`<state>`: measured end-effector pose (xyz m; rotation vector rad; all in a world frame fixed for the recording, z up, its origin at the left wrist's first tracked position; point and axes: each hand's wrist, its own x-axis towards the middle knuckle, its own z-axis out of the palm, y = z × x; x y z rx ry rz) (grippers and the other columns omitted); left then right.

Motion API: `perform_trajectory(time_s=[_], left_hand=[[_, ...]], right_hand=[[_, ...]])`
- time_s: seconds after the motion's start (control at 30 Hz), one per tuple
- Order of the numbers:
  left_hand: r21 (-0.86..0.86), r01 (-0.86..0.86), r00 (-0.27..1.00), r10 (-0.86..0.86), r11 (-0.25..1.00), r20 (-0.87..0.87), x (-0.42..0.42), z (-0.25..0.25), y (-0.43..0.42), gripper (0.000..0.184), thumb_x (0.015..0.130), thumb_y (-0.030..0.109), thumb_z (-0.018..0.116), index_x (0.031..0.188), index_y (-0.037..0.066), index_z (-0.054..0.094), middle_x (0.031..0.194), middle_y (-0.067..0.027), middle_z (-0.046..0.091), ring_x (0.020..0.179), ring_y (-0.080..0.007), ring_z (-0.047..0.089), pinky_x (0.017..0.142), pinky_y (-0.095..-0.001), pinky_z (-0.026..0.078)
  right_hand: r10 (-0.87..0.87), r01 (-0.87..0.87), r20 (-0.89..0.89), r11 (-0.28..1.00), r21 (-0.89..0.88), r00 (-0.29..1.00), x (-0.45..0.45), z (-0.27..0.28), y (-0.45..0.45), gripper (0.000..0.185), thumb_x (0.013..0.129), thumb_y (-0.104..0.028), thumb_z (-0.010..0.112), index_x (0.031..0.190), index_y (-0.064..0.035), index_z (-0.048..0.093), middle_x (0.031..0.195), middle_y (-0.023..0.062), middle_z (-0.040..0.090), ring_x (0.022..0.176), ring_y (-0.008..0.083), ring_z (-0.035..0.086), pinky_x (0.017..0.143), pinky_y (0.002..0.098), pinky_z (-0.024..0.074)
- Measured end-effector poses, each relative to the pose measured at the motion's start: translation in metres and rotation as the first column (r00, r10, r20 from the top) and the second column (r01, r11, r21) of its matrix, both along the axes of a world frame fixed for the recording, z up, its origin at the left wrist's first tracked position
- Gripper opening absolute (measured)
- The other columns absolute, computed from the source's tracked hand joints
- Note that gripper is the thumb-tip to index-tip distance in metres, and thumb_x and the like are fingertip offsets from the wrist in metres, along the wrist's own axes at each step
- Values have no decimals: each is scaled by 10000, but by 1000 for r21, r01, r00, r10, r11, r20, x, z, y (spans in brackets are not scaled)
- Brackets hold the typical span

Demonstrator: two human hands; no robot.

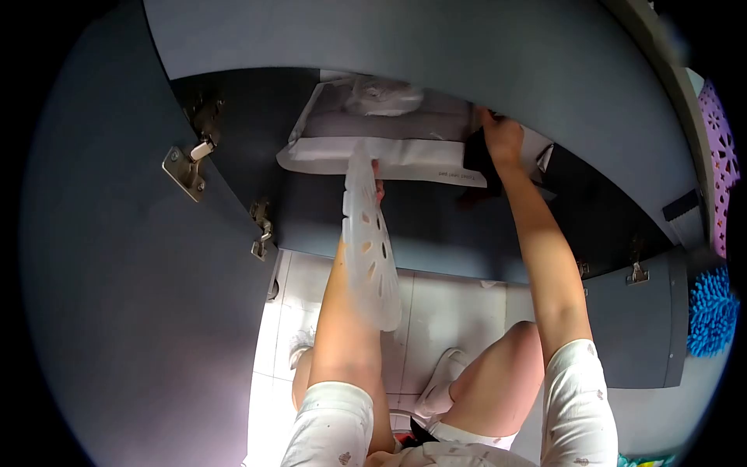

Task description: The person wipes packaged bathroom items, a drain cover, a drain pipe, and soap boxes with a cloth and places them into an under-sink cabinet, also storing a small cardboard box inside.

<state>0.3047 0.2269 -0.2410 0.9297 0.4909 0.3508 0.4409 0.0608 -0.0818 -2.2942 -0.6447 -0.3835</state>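
Observation:
My left hand (379, 183) reaches into the open cabinet and is closed on a translucent white plastic piece with oval slots (368, 241). That piece stands on edge toward me and hides most of the hand. Further right, my right hand (503, 140) is closed at a dark, soft-looking item (480, 156) inside the cabinet; its fingertips are partly in shadow. Between and behind the hands lies a flat white package (373, 156) with small upside-down print on its front edge. A clear plastic-wrapped bundle (385, 97) rests on top of it.
The grey left door (117, 257) swings wide with metal hinges (187, 171); the right door (642, 327) is open too. The cabinet's upper front (436, 47) overhangs both hands. At far right hang a blue chenille item (712, 311) and purple perforated plastic (720, 148).

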Motion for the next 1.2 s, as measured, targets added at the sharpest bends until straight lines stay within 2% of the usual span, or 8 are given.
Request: perform_trajectory(time_s=[0.1, 0.2, 0.33, 0.43, 0.57, 0.93, 1.1, 1.2], left_hand=[[-95, -245, 968, 249, 965, 32, 6, 21, -13, 366, 801, 158, 544, 1098, -46, 482, 890, -107, 566, 768, -185, 536, 683, -296, 417], [-238, -282, 945, 312, 929, 98, 10, 31, -11, 338, 800, 106, 540, 1083, -71, 488, 976, -129, 581, 883, -192, 548, 739, -309, 416], [307, -325, 922, 372, 895, -107, 25, 28, 5, 344, 795, 247, 582, 906, -77, 568, 756, -127, 600, 714, -202, 570, 654, -337, 434], [423, -142, 901, 294, 895, -320, 20, 39, 4, 429, 785, 382, 575, 761, -46, 595, 590, -102, 557, 556, -194, 536, 557, -355, 415], [368, 259, 889, -72, 893, -453, 5, 46, 0, 566, 788, 555, 474, 641, 18, 580, 493, -69, 490, 443, -157, 459, 445, -340, 344], [256, 229, 891, -96, 939, -443, -33, 62, 31, 556, 764, 589, 479, 807, 37, 538, 584, -33, 505, 415, -142, 441, 400, -251, 394], [-208, 40, 946, -104, 977, -308, -27, 13, 80, 499, 790, 542, 475, 896, 58, 535, 669, -24, 544, 474, -145, 477, 401, -232, 414], [-486, -405, 910, 288, 774, -300, -29, 29, 67, 422, 804, 493, 490, 967, 108, 551, 734, -23, 558, 513, -161, 505, 459, -235, 457]], right_hand=[[50, 94, 389, 935, -343, 920, 1, -8, -2, 553, 759, -438, 548, 1149, -54, 466, 977, 213, 566, 793, 406, 567, 728, 404, 465], [161, 13, 183, 714, -700, 970, -34, -9, 1, 541, 758, -434, 524, 1146, -61, 466, 938, 195, 579, 794, 367, 581, 737, 415, 465], [240, -69, 27, 384, -921, 970, -69, -18, 6, 1030, 618, -532, 650, 1354, -113, 64, 819, 182, 604, 766, 285, 613, 681, 360, 496], [243, -87, -14, 293, -952, 970, -47, -52, 11, 461, 745, -341, 530, 1146, -119, 480, 1007, 169, 559, 859, 304, 592, 731, 380, 484], [124, -58, 15, 564, -824, 992, -20, -50, 34, 670, 808, -251, 449, 1359, -199, 73, 894, 207, 592, 823, 298, 603, 690, 411, 494], [336, -410, -279, 869, -276, 900, -41, -17, -3, 566, 760, -437, 547, 1092, 20, 516, 1013, 196, 576, 960, 318, 542, 819, 362, 415], [592, -565, -694, 762, 316, 410, -103, -28, -65, 653, 841, -571, 279, 1114, -43, 550, 624, 36, 532, 760, 133, 492, 843, 268, 335], [745, -783, -666, 442, 438, 48, -120, -46, -64, 688, 798, -541, 459, 1221, 0, 423, 600, 12, 480, 575, 75, 432, 668, 191, 348]])
